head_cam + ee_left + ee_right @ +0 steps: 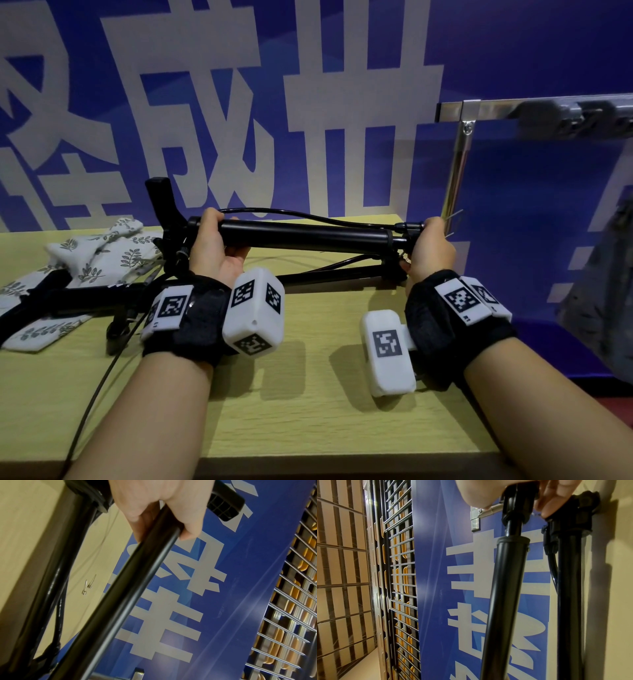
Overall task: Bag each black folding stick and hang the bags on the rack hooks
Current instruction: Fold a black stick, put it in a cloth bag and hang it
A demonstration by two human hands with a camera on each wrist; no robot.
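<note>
Two hands, left hand point(210, 248) and right hand point(431, 249), fingers curled round one black stick point(305, 234), second stick point(85, 298) half hidden on leafy bags point(99, 257), desk point(308, 394)

1. A folding stick point(305, 233) is lying crosswise above the bench point(308, 394), held clear of its top, with the left hand point(212, 246) gripping its left end and the right hand point(430, 250) gripping its right end.
2. A second stick segment point(342, 270) is running below and in front of the held one, near the bench top.
3. A bag point(102, 260) is lying on the bench at the far left, with another stick point(68, 298) resting across it.
4. A rack point(459, 171) is standing at the bench's far right corner, just beyond the right hand.
5. A banner point(342, 102) is standing behind the bench.
6. Two small pins point(87, 585) are lying on the bench under the held stick.
</note>
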